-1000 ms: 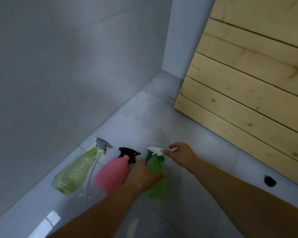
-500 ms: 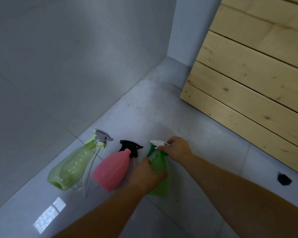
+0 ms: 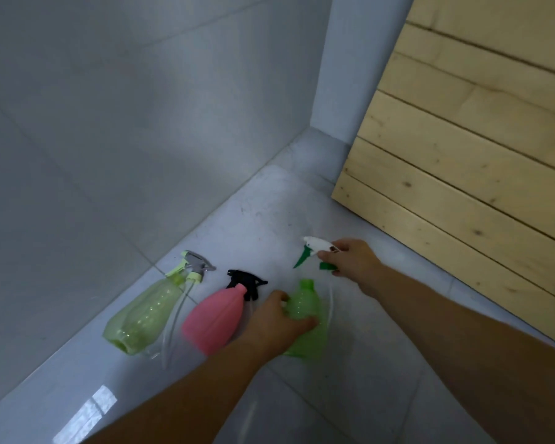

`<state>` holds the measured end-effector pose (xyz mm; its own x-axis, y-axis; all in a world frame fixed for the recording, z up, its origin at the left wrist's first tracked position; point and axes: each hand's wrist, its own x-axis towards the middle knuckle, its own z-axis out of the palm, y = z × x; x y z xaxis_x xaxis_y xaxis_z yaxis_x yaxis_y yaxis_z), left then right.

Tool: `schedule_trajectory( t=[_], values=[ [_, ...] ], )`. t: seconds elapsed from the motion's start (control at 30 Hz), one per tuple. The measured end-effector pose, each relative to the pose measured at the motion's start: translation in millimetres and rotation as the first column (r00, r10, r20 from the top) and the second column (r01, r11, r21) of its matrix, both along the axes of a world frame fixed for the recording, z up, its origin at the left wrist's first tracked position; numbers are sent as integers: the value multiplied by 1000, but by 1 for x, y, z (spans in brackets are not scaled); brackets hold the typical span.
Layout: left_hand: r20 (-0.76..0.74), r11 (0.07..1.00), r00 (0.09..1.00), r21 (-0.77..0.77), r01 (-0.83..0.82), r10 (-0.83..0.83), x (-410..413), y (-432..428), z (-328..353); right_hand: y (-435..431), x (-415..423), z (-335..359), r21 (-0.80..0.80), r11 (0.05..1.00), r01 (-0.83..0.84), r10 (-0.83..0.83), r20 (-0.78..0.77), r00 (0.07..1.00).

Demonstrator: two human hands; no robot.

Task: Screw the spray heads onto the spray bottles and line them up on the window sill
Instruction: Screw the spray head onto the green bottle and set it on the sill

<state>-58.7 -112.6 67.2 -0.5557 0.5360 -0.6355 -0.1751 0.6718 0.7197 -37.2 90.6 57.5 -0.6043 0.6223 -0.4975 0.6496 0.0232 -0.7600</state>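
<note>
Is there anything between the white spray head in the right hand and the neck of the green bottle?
Nothing visible. The white spray head, held by the right hand, is above the open neck of the green bottle, which the left hand grips.

The left hand (image 3: 277,318) is covering the green bottle's (image 3: 305,310) left flank, the right hand (image 3: 353,259) is hiding the rear of the white-and-green spray head (image 3: 314,248), and both forearms are running off the bottom edge.
</note>
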Motion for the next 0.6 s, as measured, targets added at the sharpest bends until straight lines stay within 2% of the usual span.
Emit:
schedule_trajectory(
  t=[0.13,0.3,0.47,0.6],
  values=[
    [-127,998,991,39,57,-51,2,0,43,16,2,73,61,995,74,-64,-143,988],
    [-264,993,963,94,77,-50,5,-8,101,16,13,176,249,951,185,-88,-356,930],
    [-387,991,921,94,97,-54,11,-27,145,0,29,262,182,945,270,-113,-595,796],
    [-473,984,879,116,133,-63,20,-43,176,-19,44,300,144,954,263,-107,-657,747]
  ],
)
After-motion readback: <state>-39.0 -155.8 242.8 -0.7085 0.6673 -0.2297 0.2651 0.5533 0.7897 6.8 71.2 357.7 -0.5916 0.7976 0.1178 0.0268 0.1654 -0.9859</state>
